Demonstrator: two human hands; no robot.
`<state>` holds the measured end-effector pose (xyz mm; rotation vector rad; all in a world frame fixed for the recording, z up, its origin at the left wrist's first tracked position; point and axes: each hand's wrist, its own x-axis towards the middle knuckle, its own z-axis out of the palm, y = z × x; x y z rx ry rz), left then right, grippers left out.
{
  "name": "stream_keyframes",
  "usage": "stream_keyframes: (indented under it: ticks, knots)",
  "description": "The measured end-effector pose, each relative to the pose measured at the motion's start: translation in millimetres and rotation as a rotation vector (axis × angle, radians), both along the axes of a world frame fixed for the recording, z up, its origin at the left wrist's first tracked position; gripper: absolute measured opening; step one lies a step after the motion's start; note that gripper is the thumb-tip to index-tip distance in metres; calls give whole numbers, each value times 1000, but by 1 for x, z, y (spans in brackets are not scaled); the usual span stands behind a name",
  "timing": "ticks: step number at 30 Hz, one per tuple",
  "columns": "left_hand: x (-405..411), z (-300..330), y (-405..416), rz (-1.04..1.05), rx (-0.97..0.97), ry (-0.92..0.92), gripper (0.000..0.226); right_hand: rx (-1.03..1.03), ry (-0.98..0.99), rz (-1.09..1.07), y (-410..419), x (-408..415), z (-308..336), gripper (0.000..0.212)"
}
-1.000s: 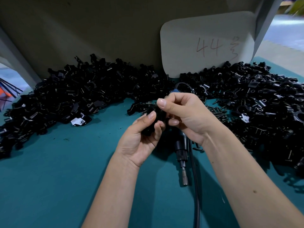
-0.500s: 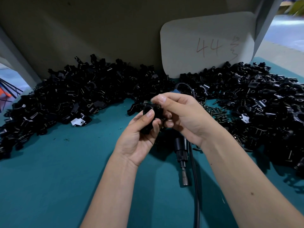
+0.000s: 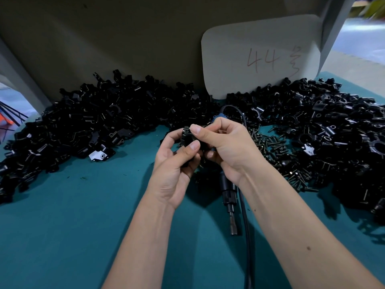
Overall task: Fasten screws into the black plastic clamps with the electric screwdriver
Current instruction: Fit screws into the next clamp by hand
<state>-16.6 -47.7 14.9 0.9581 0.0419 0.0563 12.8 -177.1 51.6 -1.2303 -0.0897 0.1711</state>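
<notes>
Both hands have lifted slightly: left hand (image 3: 173, 163) grips the clamp (image 3: 188, 136), right hand (image 3: 225, 147) pinches probably a screw atop it, while the screwdriver (image 3: 229, 197) lies lengthwise below the right wrist.

Teal table mat (image 3: 62, 236), white card (image 3: 260, 57) marked "44" leaning on grey backboard (image 3: 125, 38)
</notes>
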Motion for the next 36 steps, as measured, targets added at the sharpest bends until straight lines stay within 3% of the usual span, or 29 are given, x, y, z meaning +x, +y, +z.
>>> stream_keyframes:
  ticks: [4,8,14,16,19,21,23,26,30,33,36]
  knots:
    - [-1,1,-3,-17,-49,-19,32,-131,-79,-28,2,-2,-2,36]
    - [0,3,-4,37,4,54,67,-197,-166,1,6,-4,-6,28]
    - [1,6,1,45,-83,104,55,-225,-182,80,-1,0,-1,44]
    - [1,6,1,3,-106,119,30,-486,-312,-122,-4,4,-4,42]
    - [-1,6,1,-82,-171,168,32,-1154,-422,-436,-8,4,-8,35]
    - [-1,6,4,-130,-193,185,33,-1434,-329,-387,-10,2,-12,61]
    - [-2,6,5,-175,-208,190,32,-1521,-211,-315,-12,3,-14,79]
    - [-3,6,6,-212,-233,206,30,-1512,-122,-287,-15,9,-15,75]
    - [-2,5,6,-218,-232,210,27,-1385,-169,-195,-30,16,-13,45]
    - [0,5,6,-220,-222,222,33,-1065,-136,-144,-46,20,-11,28]
    - [1,4,7,-200,-184,231,30,-641,-27,-196,-56,22,-3,26]
